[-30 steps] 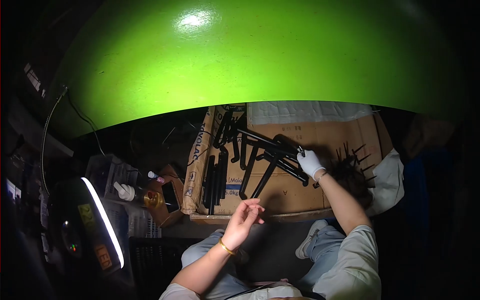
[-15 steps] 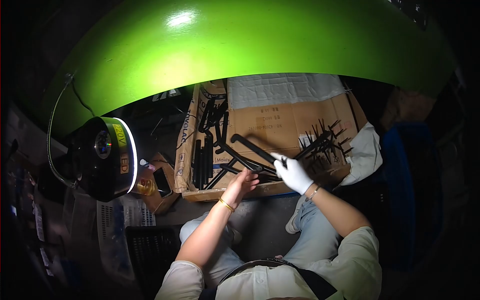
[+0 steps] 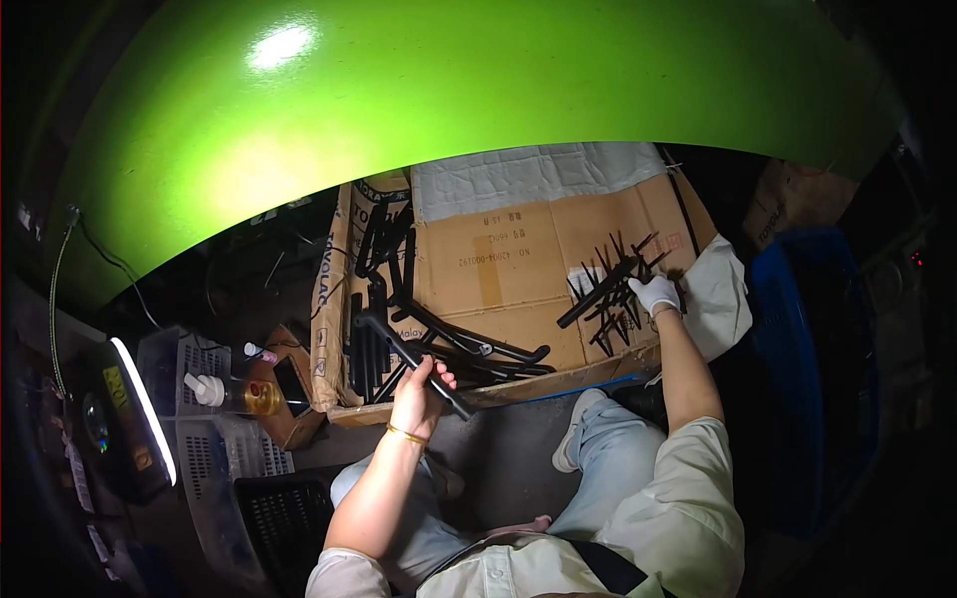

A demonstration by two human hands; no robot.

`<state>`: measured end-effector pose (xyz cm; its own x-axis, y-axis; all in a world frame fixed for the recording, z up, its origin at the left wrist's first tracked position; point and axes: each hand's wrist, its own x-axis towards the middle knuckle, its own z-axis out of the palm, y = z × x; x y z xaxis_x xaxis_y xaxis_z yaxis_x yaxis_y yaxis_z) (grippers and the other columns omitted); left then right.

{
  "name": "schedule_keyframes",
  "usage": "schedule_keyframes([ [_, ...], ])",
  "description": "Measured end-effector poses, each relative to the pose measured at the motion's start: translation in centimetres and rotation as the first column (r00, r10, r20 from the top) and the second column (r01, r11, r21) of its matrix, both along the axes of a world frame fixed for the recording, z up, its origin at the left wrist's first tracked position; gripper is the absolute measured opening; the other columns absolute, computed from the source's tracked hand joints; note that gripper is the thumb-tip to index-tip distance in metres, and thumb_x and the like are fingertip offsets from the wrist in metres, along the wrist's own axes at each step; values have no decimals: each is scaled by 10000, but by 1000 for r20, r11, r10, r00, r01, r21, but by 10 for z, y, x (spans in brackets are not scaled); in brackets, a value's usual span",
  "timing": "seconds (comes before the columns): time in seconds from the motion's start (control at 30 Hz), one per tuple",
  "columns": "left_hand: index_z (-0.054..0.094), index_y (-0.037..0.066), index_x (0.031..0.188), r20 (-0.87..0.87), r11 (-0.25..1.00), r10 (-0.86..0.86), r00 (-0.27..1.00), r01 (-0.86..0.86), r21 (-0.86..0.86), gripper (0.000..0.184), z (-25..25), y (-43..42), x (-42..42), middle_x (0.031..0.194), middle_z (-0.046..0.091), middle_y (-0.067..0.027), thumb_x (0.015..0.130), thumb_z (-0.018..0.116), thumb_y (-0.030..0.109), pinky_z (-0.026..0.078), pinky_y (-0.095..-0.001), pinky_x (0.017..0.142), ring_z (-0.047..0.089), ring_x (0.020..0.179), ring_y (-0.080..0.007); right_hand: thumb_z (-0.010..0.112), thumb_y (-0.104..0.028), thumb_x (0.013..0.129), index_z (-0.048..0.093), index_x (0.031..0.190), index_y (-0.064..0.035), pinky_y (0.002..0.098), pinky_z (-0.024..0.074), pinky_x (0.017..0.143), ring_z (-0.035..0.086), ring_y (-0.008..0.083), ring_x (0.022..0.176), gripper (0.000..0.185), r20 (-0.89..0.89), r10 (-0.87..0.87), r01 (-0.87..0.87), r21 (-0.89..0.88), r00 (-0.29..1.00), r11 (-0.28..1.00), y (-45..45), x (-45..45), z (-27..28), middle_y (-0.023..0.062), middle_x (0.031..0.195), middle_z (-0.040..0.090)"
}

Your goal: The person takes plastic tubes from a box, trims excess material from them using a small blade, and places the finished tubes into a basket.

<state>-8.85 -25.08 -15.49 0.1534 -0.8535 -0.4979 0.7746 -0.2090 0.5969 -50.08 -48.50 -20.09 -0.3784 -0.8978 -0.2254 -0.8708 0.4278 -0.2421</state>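
Observation:
My bare left hand (image 3: 421,394) is closed round a black tube (image 3: 407,351) with a bent end, held slantwise over the near left of a cardboard box (image 3: 508,254). My right hand (image 3: 656,293), in a white glove, reaches into a heap of thin, spiky black pieces (image 3: 610,324) on the box's right side. Its fingertips are partly lost among the dark pieces, so their grip is unclear. Just left of that hand, a thick straight black tube (image 3: 590,299) lies across the heap. More black tubes (image 3: 374,239) lie along the box's left side, others below them.
A curved green panel (image 3: 478,90) overhangs the far side. To the left are a lit lamp (image 3: 125,419), a pump bottle (image 3: 257,397) and a plastic basket (image 3: 224,448). A blue crate (image 3: 812,279) stands on the right, beside pale crumpled sheeting (image 3: 723,299).
My left hand has moved left and now holds the bent black tube that my right hand gripped. My right hand has moved right to the spiky heap. The view has shifted.

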Motion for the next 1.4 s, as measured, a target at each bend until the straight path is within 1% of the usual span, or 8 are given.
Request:
schedule_keyframes([
  [0.4, 536, 76, 999, -9, 998, -12, 1000, 12, 66, 99, 24, -3, -10, 833, 589, -68, 993, 548, 174, 515, -349, 712, 579, 748, -198, 826, -245, 660, 678, 1003, 43, 362, 534, 728, 683, 281, 805, 471, 423, 51, -45, -25, 905, 999, -27, 10, -74, 167, 926, 711],
  [0.47, 530, 76, 996, -1, 998, -9, 1000, 9, 67, 95, 21, -2, -9, 827, 592, -66, 993, 544, 170, 519, -349, 711, 584, 744, -196, 816, -218, 662, 687, 1020, 40, 361, 522, 873, 680, 316, 990, 460, 428, 4, -44, 85, 904, 995, -32, 16, -61, 187, 1028, 710],
  [0.6, 515, 74, 994, -12, 999, 1, 1000, -1, 39, 93, 9, -3, -3, 819, 595, -65, 993, 538, 164, 526, -353, 704, 594, 738, -196, 748, -218, 735, 689, 923, 63, 368, 561, 760, 720, 302, 842, 343, 250, 171, -208, 128, 953, 970, -30, 29, -39, 215, 900, 715],
  [1.0, 548, 56, 968, -16, 995, 101, 995, -101, 2, 113, -21, -12, 17, 775, 623, -66, 979, 559, 167, 531, -359, 631, 623, 683, -209, 659, -184, 845, 679, 881, -20, 291, 513, 508, 686, 176, 558, 169, 359, 410, -217, -470, 838, 855, 24, 62, 85, 57, 669, 666],
  [1.13, 556, 71, 932, -87, 999, 44, 995, -44, -1, 127, -36, -16, 26, 754, 604, -35, 971, 576, 190, 506, -334, 644, 588, 693, -181, 676, -236, 883, 682, 909, -54, 200, 327, 398, 561, 62, 503, 185, 785, 376, -186, -326, 493, 927, 111, 67, 159, 25, 710, 660],
  [1.2, 551, 76, 927, -61, 999, 31, 998, -29, 26, 118, -27, -10, 21, 747, 587, -26, 967, 578, 184, 479, -324, 641, 556, 678, -169, 683, -241, 878, 683, 919, -55, 194, 292, 390, 507, 41, 474, 190, 821, 360, -105, -351, 444, 930, 145, 45, 177, 20, 709, 654],
  [1.33, 558, 84, 913, -47, 998, 12, 999, -9, 59, 119, -21, 1, 22, 751, 582, -22, 966, 578, 189, 475, -327, 655, 547, 684, -162, 726, -290, 812, 681, 868, -57, 229, 332, 405, 536, 76, 501, 244, 642, 105, 282, -471, 760, 836, 196, -83, 206, 19, 701, 627],
  [1.4, 575, 93, 908, -61, 999, -4, 998, 7, 48, 136, -14, 9, 21, 758, 586, -9, 971, 575, 215, 478, -331, 690, 549, 692, -153, 700, -312, 843, 668, 944, -85, 211, 330, 417, 574, 93, 529, 250, 713, -12, 586, -567, 701, 579, 245, -146, 250, 17, 695, 627],
])
